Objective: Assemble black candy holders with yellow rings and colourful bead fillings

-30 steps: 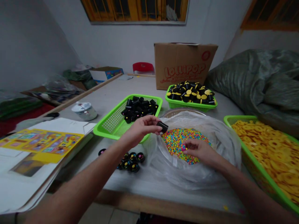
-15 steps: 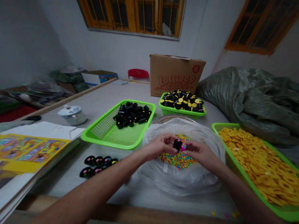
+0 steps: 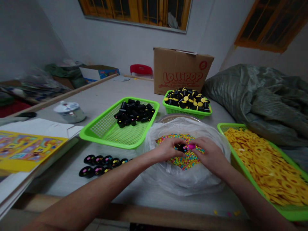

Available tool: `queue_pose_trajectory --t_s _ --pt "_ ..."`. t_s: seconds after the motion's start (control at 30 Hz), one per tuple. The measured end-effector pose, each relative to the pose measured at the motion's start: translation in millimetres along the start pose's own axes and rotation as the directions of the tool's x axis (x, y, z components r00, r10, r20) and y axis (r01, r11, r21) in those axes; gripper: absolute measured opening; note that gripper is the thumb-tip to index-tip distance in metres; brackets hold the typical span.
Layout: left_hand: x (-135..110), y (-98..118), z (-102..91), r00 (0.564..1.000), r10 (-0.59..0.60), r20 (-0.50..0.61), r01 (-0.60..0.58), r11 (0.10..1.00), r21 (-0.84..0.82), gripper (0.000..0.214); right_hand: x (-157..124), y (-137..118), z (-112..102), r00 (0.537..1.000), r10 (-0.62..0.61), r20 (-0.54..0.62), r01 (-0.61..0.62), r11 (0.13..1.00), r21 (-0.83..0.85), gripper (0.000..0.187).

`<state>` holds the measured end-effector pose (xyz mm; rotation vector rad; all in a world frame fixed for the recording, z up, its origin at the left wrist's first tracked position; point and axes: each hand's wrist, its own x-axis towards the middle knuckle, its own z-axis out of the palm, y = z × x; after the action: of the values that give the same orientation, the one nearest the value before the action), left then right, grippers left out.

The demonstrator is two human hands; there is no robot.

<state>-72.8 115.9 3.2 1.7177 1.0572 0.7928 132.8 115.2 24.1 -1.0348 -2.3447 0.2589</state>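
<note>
My left hand (image 3: 166,149) is shut on a small black cylindrical cap (image 3: 181,147) above a heap of multicoloured candy beads (image 3: 184,162). My right hand (image 3: 209,155) pinches a pink bead (image 3: 191,146) at the cap's edge, so the two hands nearly meet. The beads lie in a clear plastic bag (image 3: 211,170) lining a round bowl (image 3: 178,117). A row of black caps with coloured beads on top (image 3: 103,165) stands on the table left of my left forearm.
Green baskets hold loose black caps (image 3: 132,112), yellow-topped caps (image 3: 186,99) and yellow rings (image 3: 262,163). A "Lollipop" carton (image 3: 180,69) stands behind them. Printed sheets (image 3: 29,150) and a white tub (image 3: 69,112) are left; a grey-green sack (image 3: 252,99) is right.
My left hand has moved right with the black cap, and my hands have come together over the beads. The pink bead now sits at the cap's edge. The view has tilted slightly.
</note>
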Motion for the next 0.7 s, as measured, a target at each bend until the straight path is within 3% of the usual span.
queue_pose_trajectory --t_s 0.2,0.43,0.57,0.7 --pt "1.8 -3.7 4.7 0.999 0.018 0.031 -0.016 0.998 -0.065 0.04 -3.2 -12.7 -3.4 0.969 -0.247 -0.028 0.221 0.906 -0.361 0.03" --pt "2.2 -7.8 5.9 0.999 0.018 0.046 -0.012 0.991 -0.13 0.039 -5.6 -18.5 -4.4 0.924 -0.379 -0.046 0.315 0.824 -0.471 0.031" --pt "1.0 -4.5 8.4 0.999 0.023 0.023 -0.02 0.992 -0.123 0.037 -5.8 -11.9 -3.0 0.956 -0.264 -0.128 0.213 0.925 -0.314 0.025" --pt "-22.9 19.3 -8.1 0.983 0.123 -0.14 -0.118 0.992 0.045 0.033 -19.2 9.4 5.1 0.994 0.043 -0.102 -0.049 0.997 -0.058 0.024"
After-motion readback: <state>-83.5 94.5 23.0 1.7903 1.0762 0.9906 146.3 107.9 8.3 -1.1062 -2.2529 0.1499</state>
